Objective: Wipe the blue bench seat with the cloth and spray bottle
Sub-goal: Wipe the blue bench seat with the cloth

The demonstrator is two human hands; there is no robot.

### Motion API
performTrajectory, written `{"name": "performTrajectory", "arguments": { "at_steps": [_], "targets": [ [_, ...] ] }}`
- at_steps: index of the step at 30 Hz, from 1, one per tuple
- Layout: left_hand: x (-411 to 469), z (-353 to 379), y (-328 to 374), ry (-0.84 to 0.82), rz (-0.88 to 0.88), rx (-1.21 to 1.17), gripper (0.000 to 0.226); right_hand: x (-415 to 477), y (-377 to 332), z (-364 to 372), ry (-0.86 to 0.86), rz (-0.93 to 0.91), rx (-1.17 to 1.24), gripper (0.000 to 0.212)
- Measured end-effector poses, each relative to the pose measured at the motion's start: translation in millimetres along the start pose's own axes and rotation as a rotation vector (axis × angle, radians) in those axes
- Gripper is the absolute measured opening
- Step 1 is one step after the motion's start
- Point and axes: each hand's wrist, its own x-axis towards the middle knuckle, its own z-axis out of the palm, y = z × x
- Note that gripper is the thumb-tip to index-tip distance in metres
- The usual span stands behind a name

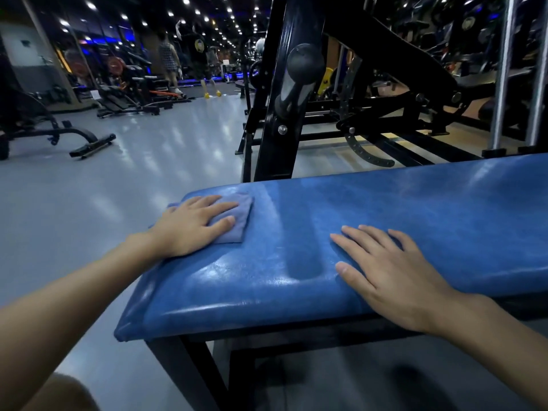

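The blue bench seat [296, 247] fills the lower middle of the head view, glossy and padded, on a black frame. A folded blue-grey cloth [241, 213] lies on its far left corner. My left hand [192, 225] presses flat on the cloth with straight fingers. My right hand [391, 271] rests flat on the seat's near edge, to the right of a long dent in the padding, and holds nothing. No spray bottle is in view.
A black gym machine [284, 93] with a round knob stands right behind the bench. Grey floor [142, 161] stretches to the left, with benches and racks [86, 143] beyond. Two people [170, 63] walk far back.
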Motion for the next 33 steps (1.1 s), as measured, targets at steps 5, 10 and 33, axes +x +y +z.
{"name": "performTrajectory", "arguments": {
  "at_steps": [5, 10, 33],
  "targets": [
    [-31.7, 0.7, 34.8, -0.001, 0.005, 0.064, 0.078, 1.3, -1.5, -0.2, 0.012, 0.000, -0.030, 0.082],
    [-91.8, 8.0, 97.6, 0.012, 0.319, 0.110, 0.070, 0.4, -2.0, 0.3, 0.005, 0.013, -0.031, 0.082],
    [-116.5, 17.8, 78.8, 0.205, 0.441, 0.269, 0.070, -2.6, 2.9, 2.3, 0.051, 0.021, -0.041, 0.082]
  ]
}}
